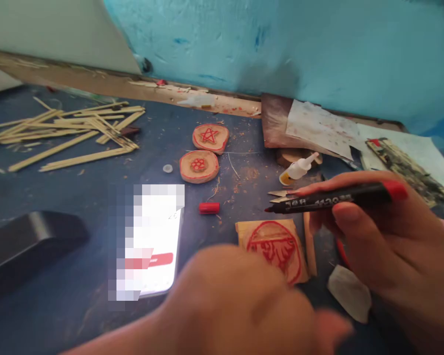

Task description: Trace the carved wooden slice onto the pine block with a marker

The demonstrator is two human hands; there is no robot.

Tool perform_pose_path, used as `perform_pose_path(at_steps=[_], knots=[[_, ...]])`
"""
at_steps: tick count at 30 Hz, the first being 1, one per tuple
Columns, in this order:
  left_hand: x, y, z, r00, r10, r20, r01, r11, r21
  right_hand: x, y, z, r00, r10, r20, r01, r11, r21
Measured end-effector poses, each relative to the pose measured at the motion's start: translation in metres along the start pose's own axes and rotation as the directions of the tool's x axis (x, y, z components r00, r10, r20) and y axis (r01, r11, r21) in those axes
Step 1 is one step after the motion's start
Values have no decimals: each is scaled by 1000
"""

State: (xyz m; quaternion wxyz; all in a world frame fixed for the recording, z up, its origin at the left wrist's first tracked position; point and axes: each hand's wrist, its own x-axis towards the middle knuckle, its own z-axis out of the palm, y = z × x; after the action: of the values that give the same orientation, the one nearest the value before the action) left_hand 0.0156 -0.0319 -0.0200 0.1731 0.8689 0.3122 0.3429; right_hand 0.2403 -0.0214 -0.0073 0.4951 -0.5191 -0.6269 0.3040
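Right hand (395,241) was clamped on the marker (325,201), its tip (268,210) near the far edge of the block (271,236). Left hand (240,301) hid the block's near side; whether it gripped anything, I couldn't tell. The cap (209,208) lay nearby.

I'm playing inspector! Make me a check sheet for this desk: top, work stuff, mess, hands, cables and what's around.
Surface: dark blue tabletop, strewn with crumbs
Work things: uncapped marker; red cap lying apart; wooden piece with red drawing
Clutter: sticks, star slice, flower slice, white bottle, lit phone
Hands: right hand holds the marker; left hand partly hides the wooden piece, its grip unclear
Cables: nothing seen
Surroundings: blue wall behind
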Motion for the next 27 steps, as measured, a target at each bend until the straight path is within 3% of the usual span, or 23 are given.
perform_pose_path(at_steps=[1, 2, 4, 5, 7, 9, 12, 14, 16, 18, 19, 20, 21, 24, 27], knots=[[10, -2, -14, 977, -173, -122, 170, 985, -38, 6, -6, 3, 1000, -13, 2, 13, 1000, -11], [19, -6, -26, 945, -275, -179, 252, 957, -142, 12, -11, 7, 1000, -28, 13, 28, 999, -31], [32, -15, -44, 847, -426, -317, 319, 885, -338, 28, -18, 14, 993, -82, 87, 91, 991, -99], [36, -20, -48, 800, -507, -322, 362, 835, -414, 35, -19, 18, 990, -89, 112, 99, 990, -95], [38, -25, -49, 765, -524, -373, 355, 828, -435, 48, -16, 25, 988, -56, 143, 65, 996, -61], [35, -26, -44, 809, -421, -410, 288, 892, -347, 57, -9, 33, 989, -37, 140, 42, 999, -31], [31, -24, -40, 888, -253, -385, 190, 962, -194, 60, 2, 42, 991, -28, 134, 28, 1000, 1], [30, -21, -44, 875, -253, -412, 210, 967, -147, 59, 6, 44, 988, -20, 150, 18, 1000, 16], [29, -18, -49, 829, -269, -490, 260, 962, -89, 58, 8, 45, 983, -18, 180, 14, 1000, 23], [27, -12, -50, 854, -194, -482, 235, 972, 25, 58, 7, 45, 978, -20, 207, 16, 1000, 20], [24, -8, -48, 901, -145, -409, 203, 974, 102, 58, 7, 46, 977, -26, 212, 23, 1000, 18], [21, -5, -43, 966, -39, -256, 75, 988, 133, 59, 8, 46, 977, -30, 211, 28, 999, 17], [17, -2, -36, 984, 46, -173, -23, 991, 131, 60, 8, 47, 978, -35, 207, 32, 999, 16], [6, 1, -10, 980, 194, 50, -200, 968, 154, 61, 9, 50, 980, -46, 192, 45, 999, 11], [-1, -1, 13, 972, 236, 10, -227, 923, 312, 63, 10, 52, 980, -48, 194, 50, 999, -6]])
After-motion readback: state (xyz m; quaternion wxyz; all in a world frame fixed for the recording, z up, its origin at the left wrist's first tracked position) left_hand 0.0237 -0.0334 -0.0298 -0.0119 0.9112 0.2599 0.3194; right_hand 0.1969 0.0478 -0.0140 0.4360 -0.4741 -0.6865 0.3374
